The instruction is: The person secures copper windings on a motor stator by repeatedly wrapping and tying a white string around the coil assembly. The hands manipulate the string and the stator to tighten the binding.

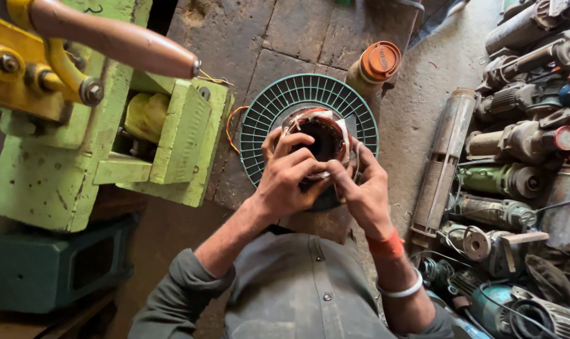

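A round motor stator (318, 133) with copper windings and pale insulation strips sits at the centre of a teal ribbed fan-guard-like disc (269, 116) on the stone floor. My left hand (289, 176) grips the near left rim of the stator, fingers curled over its edge. My right hand (363, 191) holds the near right rim, its fingertips pressed to the windings. An orange wire (230, 129) trails from the stator's left side. What lies under my palms is hidden.
A light green winding machine (109, 135) with yellow crank and wooden handle (118, 41) stands at left, above a dark green box (43, 267). An orange-capped bottle (376, 66) stands behind the disc. Old motors and pump housings (517, 163) pile up at right.
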